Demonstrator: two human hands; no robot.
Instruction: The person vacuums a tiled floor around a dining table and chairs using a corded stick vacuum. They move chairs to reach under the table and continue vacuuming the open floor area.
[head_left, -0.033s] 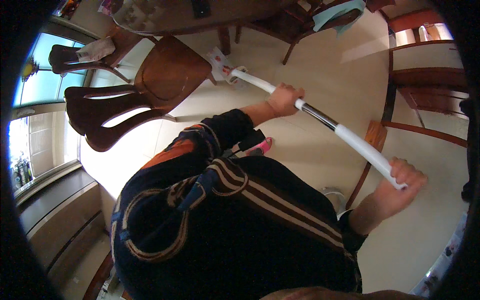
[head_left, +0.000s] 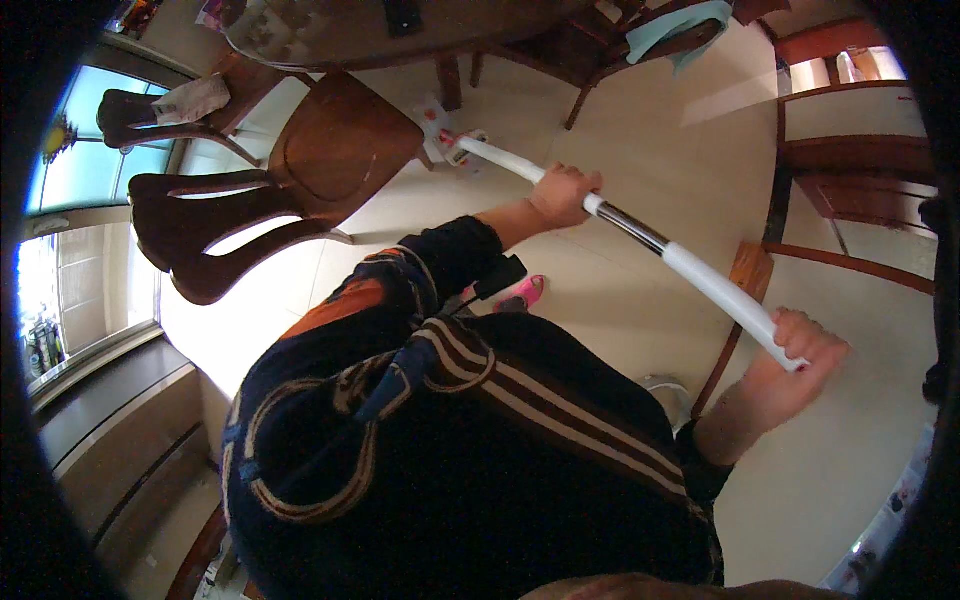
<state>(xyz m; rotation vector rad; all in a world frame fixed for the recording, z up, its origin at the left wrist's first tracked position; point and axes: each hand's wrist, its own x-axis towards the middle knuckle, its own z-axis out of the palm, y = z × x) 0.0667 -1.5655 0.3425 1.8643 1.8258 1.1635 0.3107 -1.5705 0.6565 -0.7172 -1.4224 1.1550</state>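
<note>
Both my hands grip a long white pole with a shiny metal middle section, which looks like a mop handle (head_left: 710,285). My left hand (head_left: 563,194) is wrapped round its white part just above the metal. My right hand (head_left: 808,355) closes round the end nearest me, at the right. The pole slants away to the far left, down to the floor. There its small head (head_left: 463,146) touches or overlaps a white and red patterned patch beside a chair leg; its exact shape is blurred.
A brown wooden chair (head_left: 335,150) stands left of the pole's head. Behind it is a dark table (head_left: 330,40). Another chair with a light blue cloth (head_left: 680,32) stands at the far right. Pink footwear (head_left: 533,290) shows on the tiled floor (head_left: 620,280) below my left forearm.
Both hands and the pole have shifted slightly left. The pole's head has slid a little left over the floor.
</note>
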